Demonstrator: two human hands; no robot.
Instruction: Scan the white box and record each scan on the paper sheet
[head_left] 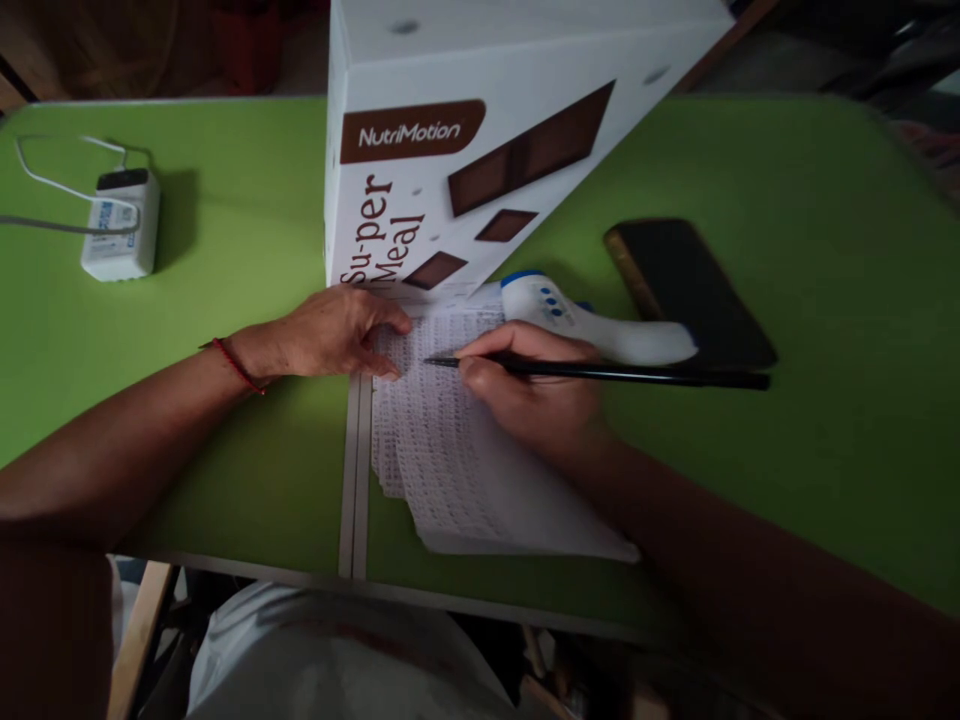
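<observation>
Fingers closed in a writing grip, my right hand [536,390] holds a slim black pen [660,375]. Its tip points left, at or just above the handwritten sheets of paper [457,470]; contact cannot be made out. My left hand [341,335] rests at the upper left edge of the sheets, thumb and forefinger apart, with nothing held. Rows of small dense writing cover the paper, and its lower right part is blank and curls slightly. A white and blue device shaped like an infrared thermometer [540,297] lies just beyond my right hand.
A large white NutriMotion box [420,80] stands directly behind the sheets. A dark phone [697,285] lies right of the thermometer, partly under its handle. At the far left is a white power adapter [120,235] with cables. The green table [247,480] has a metal seam.
</observation>
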